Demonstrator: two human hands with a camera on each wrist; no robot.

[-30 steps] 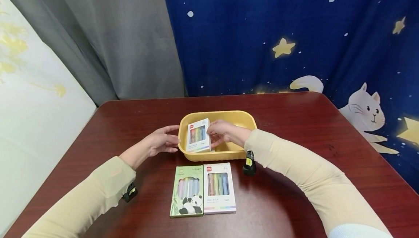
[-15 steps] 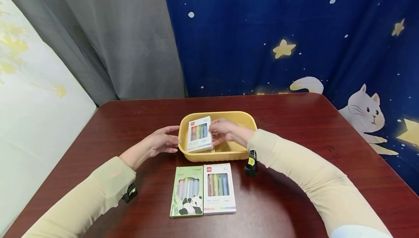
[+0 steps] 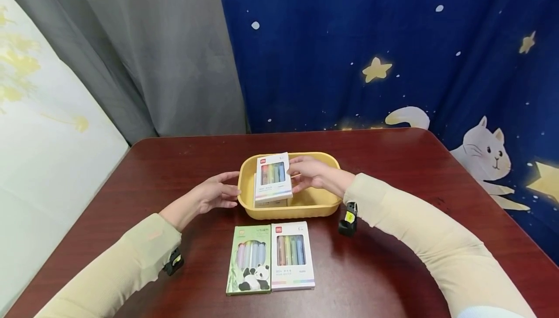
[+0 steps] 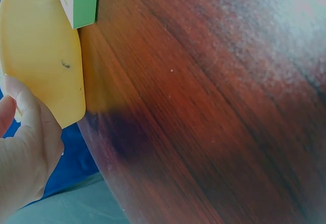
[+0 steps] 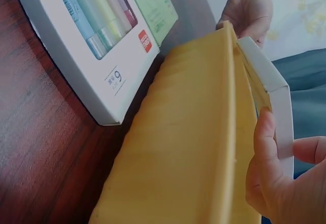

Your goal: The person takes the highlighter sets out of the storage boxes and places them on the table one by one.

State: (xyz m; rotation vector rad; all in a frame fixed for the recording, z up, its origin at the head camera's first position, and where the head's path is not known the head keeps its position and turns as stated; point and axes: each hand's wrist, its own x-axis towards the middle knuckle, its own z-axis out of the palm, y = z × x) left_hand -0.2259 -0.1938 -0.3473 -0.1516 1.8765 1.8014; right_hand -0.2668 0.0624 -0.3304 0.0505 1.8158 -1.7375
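Observation:
My right hand (image 3: 309, 172) pinches the right edge of a white box of coloured markers (image 3: 273, 177), tilted above the left part of a yellow plastic basket (image 3: 314, 210). Thumb and fingers lie on opposite faces of that box (image 5: 281, 127) in the right wrist view. Beneath it, part of another white box (image 3: 271, 203) shows inside the basket. My left hand (image 3: 214, 193) touches the basket's left end with fingers fairly straight; in the left wrist view, this hand (image 4: 33, 137) is at the yellow wall (image 4: 46, 46).
In front of the basket, a green panda box of markers (image 3: 249, 259) and a white marker box (image 3: 292, 256) lie side by side on the dark red table (image 3: 371, 269). Grey and blue curtains (image 3: 305, 51) hang behind the table.
My right hand has lifted the white marker box slightly and moved it to the right, uncovering more of the box beneath. The left hand has stayed at the basket's end.

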